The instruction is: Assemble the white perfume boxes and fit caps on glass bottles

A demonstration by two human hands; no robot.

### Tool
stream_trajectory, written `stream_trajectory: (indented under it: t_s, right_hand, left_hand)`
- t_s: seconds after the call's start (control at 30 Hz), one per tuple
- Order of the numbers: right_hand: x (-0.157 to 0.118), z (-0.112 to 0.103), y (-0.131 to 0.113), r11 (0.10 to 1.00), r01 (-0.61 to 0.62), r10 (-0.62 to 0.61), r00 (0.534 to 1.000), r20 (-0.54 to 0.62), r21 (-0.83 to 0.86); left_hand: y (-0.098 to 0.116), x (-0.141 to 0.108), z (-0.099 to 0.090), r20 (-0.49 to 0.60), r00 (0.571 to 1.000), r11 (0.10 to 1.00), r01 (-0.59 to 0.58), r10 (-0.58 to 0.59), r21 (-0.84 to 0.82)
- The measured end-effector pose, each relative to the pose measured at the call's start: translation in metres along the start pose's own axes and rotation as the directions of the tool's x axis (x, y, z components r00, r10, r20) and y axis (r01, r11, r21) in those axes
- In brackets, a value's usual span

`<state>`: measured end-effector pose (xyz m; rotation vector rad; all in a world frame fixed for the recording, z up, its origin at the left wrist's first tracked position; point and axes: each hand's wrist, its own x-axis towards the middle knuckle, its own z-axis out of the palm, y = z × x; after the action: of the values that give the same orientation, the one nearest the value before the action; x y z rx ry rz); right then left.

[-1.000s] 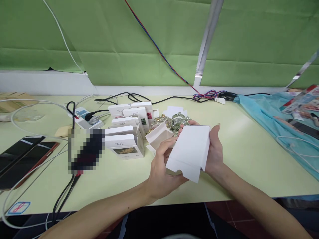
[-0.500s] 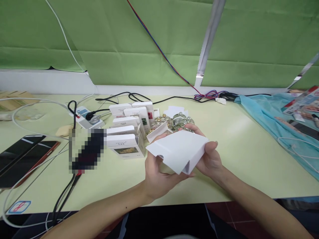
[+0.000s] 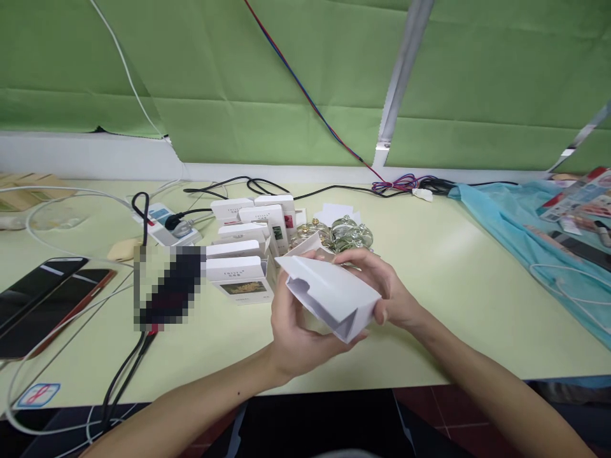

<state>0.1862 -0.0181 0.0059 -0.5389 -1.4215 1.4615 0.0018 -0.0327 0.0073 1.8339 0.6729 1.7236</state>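
Observation:
A white cardboard box (image 3: 334, 292) is held tilted above the table between both hands, its near end open with a curved notch in the edge. My left hand (image 3: 298, 337) wraps round its left side and underside, thumb along the bottom. My right hand (image 3: 382, 283) grips the right end, thumb at the corner and fingers over the far side. Behind it lie several round glass bottles (image 3: 351, 234) with gold or silver tops. Left of my hands stand several white printed boxes (image 3: 241, 270) in a cluster, the nearest with a yellowish picture.
Phones (image 3: 52, 305) lie at the left, beside cables and a power strip (image 3: 169, 226). A pixelated dark patch (image 3: 174, 292) covers something near the boxes. Blue cloth (image 3: 506, 222) with assorted items spreads on the right. Black cables (image 3: 324, 189) run along the back edge.
The box in my hands has tipped so that its open end now shows more toward me. My right hand has shifted left and its fingers curl over the far side.

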Motion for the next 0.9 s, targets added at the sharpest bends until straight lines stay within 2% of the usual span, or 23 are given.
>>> stream_trajectory:
  t_s: [0.13, 0.27, 0.43, 0.57, 0.77, 0.9]
  right_hand:
    - [0.001, -0.006, -0.004, 0.997, -0.021, 0.028, 0.995, 0.098, -0.074]
    - [0.001, -0.009, -0.009, 0.967, 0.022, 0.015, 0.989, 0.145, -0.253]
    - [0.0, -0.01, -0.011, 0.923, 0.103, -0.037, 0.983, 0.182, -0.372]
    - [-0.001, -0.01, -0.012, 0.9, 0.133, -0.054, 0.979, 0.196, -0.414]
    - [0.0, -0.009, -0.012, 0.908, 0.16, -0.086, 0.976, 0.202, -0.388]
    - [-0.001, -0.01, -0.014, 0.9, 0.135, -0.061, 0.981, 0.186, -0.415]
  left_hand:
    - [0.0, 0.0, 0.0, 0.012, 1.0, 0.999, 0.001, -0.001, 0.044]
    - [-0.002, -0.001, 0.0, 0.049, 0.999, 0.993, -0.027, 0.022, 0.116]
    - [-0.002, 0.002, 0.002, 0.068, 0.996, 0.981, -0.071, 0.059, 0.18]
    - [0.001, 0.003, 0.004, 0.046, 0.995, 0.976, -0.1, 0.093, 0.194]
    - [0.002, 0.0, 0.005, 0.035, 0.999, 0.978, -0.008, 0.001, 0.209]
    - [0.004, 0.001, 0.006, 0.028, 1.0, 0.982, -0.013, 0.008, 0.189]
